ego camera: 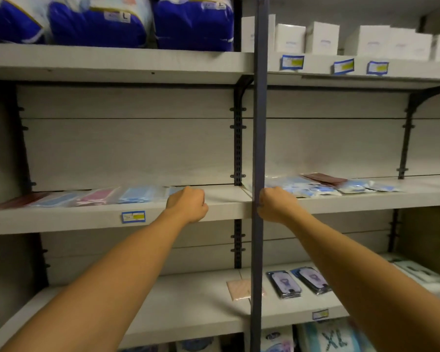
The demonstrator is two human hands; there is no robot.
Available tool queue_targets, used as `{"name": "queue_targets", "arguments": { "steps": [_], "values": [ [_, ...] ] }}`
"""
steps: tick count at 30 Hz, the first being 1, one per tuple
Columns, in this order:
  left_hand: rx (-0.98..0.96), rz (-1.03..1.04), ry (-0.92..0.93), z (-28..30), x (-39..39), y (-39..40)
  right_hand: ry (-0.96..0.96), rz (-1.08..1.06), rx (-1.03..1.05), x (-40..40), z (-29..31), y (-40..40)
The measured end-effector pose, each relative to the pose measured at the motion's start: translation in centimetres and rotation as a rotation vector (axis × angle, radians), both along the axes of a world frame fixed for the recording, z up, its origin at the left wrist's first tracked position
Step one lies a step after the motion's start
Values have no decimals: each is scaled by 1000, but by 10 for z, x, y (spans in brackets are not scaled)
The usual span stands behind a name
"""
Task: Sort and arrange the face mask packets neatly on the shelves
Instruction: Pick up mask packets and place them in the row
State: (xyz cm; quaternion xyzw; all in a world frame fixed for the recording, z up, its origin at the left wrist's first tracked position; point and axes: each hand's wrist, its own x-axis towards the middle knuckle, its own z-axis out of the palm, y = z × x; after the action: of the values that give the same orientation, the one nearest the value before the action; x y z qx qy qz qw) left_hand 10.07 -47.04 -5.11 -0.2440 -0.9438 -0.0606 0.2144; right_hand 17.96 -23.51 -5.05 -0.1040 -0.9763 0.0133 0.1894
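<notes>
The grey shelving [117, 59] fills the whole view, with a dark upright post [259, 148] standing in front between its two bays. On the top board lie big blue-and-white packs [99, 24] at the left and white boxes [321, 38] at the right. The middle shelf [61, 219] carries the face mask packets: a neat row [87, 196] of dark red, blue and pink ones lies flat at the left, and a loose heap [341, 185] of mostly blue ones lies at the right. Both arms reach to this shelf. The left hand [188, 207] is curled at the right end of the row, just at a blue packet; whether it grips it, I cannot tell. The right hand [277, 205] is curled beside the post at the near edge of the heap, and its fingers are hidden. On the lower shelf lie two dark packets [299, 282] and a beige one [238, 289].
</notes>
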Motion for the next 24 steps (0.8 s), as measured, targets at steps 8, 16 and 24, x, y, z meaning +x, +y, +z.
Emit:
{"name": "queue_targets", "arguments": {
  "steps": [8, 16, 24],
  "values": [
    [30, -180, -27, 5, 21, 96, 13, -72, -9, 23, 1, 80],
    [94, -295, -85, 6, 25, 193, 1, -103, -19, 27, 10, 156],
    [39, -243, -55, -5, 17, 261, -19, -89, -5, 21, -9, 232]
  ]
}}
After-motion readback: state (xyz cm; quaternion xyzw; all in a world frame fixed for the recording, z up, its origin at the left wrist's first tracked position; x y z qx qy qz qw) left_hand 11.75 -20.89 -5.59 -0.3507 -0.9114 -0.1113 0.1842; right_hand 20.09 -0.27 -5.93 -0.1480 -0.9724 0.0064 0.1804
